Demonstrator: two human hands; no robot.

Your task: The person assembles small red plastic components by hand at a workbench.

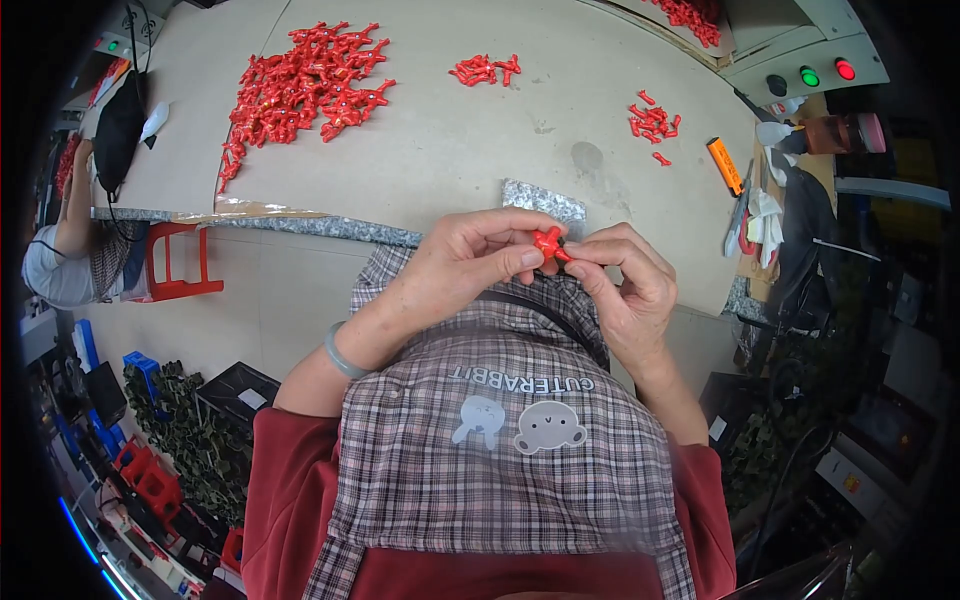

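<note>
Just in front of the table's near edge, both hands meet at a small glossy red plastic piece point(548, 241). My left hand point(475, 258) pinches it between thumb and fingers. From the other side my right hand point(630, 280) grips its lower right end with thumb and forefinger. What exactly the piece is, I cannot make out; it has short stubby limbs, like a small figure. Beyond the hands lies a speckled grey strip point(545, 200) at the table edge. A small group of red pieces point(485, 70) sits farther back, with smaller red parts point(653, 120) to the right.
A large heap of red figures point(305, 90) covers the table's far left. On the right are an orange cutter point(725, 166), tools and a bottle of brownish liquid point(845, 134). A box with lit buttons point(808, 75) stands behind. Another person point(75, 245) sits at left by a red stool point(180, 262).
</note>
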